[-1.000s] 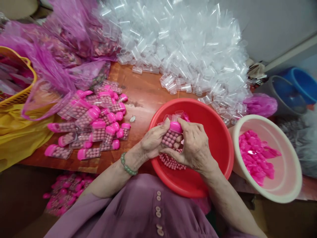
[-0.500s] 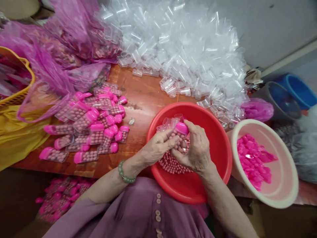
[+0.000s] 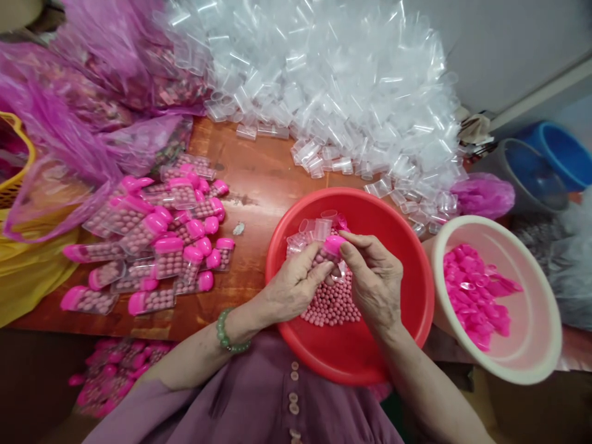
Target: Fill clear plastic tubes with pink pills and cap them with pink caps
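Note:
Over the red basin (image 3: 398,333), my left hand (image 3: 293,283) is closed around a small clear plastic bottle (image 3: 322,255) filled with pink beads. Its bright pink cap (image 3: 332,245) is on the top end, and the fingers of my right hand (image 3: 377,283) pinch it at the side. Below my hands lie loose pink beads (image 3: 330,305) in the basin. Several clear bottles (image 3: 303,237) without caps rest at its far left side. My fingers partly hide the held bottle.
Capped, bead-filled bottles (image 3: 169,256) are piled on the wooden table at left. A large heap of clear bottles (image 3: 324,80) spreads across the back. A cream tub (image 3: 541,333) with pink caps (image 3: 476,290) stands at right. Purple bags (image 3: 60,135) and a yellow basket (image 3: 28,148) are far left.
My right hand has shifted slightly right, its fingers now stretched to the cap's side. The bottle has dropped a little and tilted. The view has swung slightly to the right.

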A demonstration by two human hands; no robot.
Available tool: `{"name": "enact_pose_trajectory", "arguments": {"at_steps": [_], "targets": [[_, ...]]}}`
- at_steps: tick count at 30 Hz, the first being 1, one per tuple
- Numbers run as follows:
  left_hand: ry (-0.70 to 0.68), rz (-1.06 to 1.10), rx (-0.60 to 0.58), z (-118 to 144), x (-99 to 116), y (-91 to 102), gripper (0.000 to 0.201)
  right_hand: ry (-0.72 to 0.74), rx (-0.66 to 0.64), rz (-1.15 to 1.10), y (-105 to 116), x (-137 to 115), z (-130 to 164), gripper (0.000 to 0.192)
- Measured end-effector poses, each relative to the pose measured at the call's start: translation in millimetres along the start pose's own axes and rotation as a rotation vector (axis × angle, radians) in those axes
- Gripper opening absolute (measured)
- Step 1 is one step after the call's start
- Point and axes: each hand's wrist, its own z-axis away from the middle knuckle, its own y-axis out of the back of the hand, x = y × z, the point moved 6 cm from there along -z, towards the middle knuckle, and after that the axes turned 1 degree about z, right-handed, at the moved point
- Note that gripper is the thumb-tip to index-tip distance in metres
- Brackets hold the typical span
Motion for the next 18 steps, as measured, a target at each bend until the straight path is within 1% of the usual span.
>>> {"name": "enact_pose_trajectory", "arguments": {"at_steps": [2,6,7,9,11,13,14,15,16,18], "targets": [[-0.010,-0.014,0.015,1,1,1.0,0.021,0.042,0.023,0.019,-2,0,1,0.011],[-0.011,0.034,-0.015,1,-1,1.6,0.027,0.158,0.059,0.099,-3,2,6,0.011],[-0.017,0.042,-0.019,2,-1,2.1,0.028,0.178,0.048,0.115,-3,2,6,0.011],[-0.027,0.059,-0.013,2,-1,3.6,0.031,0.242,-0.028,0.169,-6,1,6,0.015],[-0.025,0.108,-0.003,1,-1,4.9,0.030,0.390,-0.125,0.296,-9,-5,6,0.028],[0.007,0.203,-0.009,0,-3,4.7,0.030,0.588,-0.185,0.485,-13,-12,8,0.051],[0.029,0.257,-0.017,0,-5,4.1,0.031,0.673,-0.202,0.581,-15,-14,9,0.063],[0.046,0.304,-0.029,-1,-6,3.3,0.032,0.736,-0.212,0.664,-17,-15,9,0.072],[0.055,0.339,-0.041,-2,-7,2.4,0.033,0.779,-0.216,0.729,-18,-15,9,0.075],[0.048,0.369,-0.064,-4,-7,1.1,0.035,0.836,-0.203,0.814,-20,-16,10,0.073]]}}
